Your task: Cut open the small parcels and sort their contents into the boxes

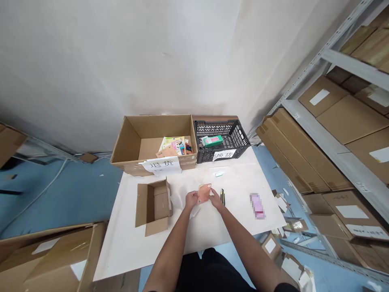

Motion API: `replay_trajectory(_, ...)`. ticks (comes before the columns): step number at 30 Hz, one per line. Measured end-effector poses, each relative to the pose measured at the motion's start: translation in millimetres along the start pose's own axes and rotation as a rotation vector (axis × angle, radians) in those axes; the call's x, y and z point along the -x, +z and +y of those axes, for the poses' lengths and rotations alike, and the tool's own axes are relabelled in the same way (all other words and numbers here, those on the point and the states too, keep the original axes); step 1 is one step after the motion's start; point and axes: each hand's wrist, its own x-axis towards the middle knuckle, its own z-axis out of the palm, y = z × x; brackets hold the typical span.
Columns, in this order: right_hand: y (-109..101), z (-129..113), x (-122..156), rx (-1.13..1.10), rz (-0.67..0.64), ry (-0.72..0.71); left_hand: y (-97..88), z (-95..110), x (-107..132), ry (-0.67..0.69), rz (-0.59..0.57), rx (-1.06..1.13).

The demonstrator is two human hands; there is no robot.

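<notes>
Between my two hands is a flat, rectangular orange packet (204, 193) with a pale patch at its upper right corner; whether it is a booklet or an envelope, I cannot tell. My left hand (191, 199) pinches its left edge. On the right edge, my right hand (215, 198) has its fingers closed. Crumpled clear plastic (180, 198) lies by my left hand. Just right of my right hand is a black and yellow object (223, 197), perhaps a cutter or pens. Left of my hands stands an open small cardboard box (167, 198).
At the table's back, a large cardboard box (127, 164) holds several paper goods; beside it, a black plastic crate (206, 156) contains a green box (212, 140). A blurred purple item (257, 206) lies on the white table (121, 247). Shelves with cartons (349, 117) line the right.
</notes>
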Motion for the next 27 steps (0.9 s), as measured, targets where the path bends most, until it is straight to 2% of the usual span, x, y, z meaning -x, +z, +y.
replay_trajectory(2,-26,-10,3,-0.252,0.021,0.074,-6.0,16,11,0.066,-0.030,0.047)
replay_trajectory(4,-58,-24,9,-0.495,0.021,0.060,-15.1,35,23,0.129,-0.049,0.093)
replay_trajectory(7,-107,-53,23,-0.774,-0.025,-0.094,-32.9,71,44,0.232,-0.102,0.292)
replay_trajectory(10,-146,-84,43,-0.939,-0.135,-0.254,-50.2,110,66,0.335,-0.168,0.522)
replay_trajectory(12,-164,-101,56,-0.984,-0.212,-0.310,-58.7,135,80,0.385,-0.154,0.548)
replay_trajectory(13,-171,-109,61,-0.994,-0.231,-0.325,-61.7,146,87,0.412,-0.112,0.531)
replay_trajectory(17,-189,-133,80,-0.995,-0.165,-0.414,-60.1,177,116,0.570,0.232,0.356)
replay_trajectory(18,-191,-139,85,-0.981,-0.159,-0.465,-55.9,181,123,0.612,0.265,0.317)
replay_trajectory(23,-189,-163,103,-0.771,-0.242,-0.780,-32.8,193,154,0.731,0.083,0.313)
replay_trajectory(25,-187,-164,103,-0.714,-0.220,-0.820,-35.1,193,163,0.713,0.080,0.398)
replay_trajectory(27,-186,-161,99,-0.731,-0.100,-0.765,-45.7,190,169,0.674,0.079,0.479)
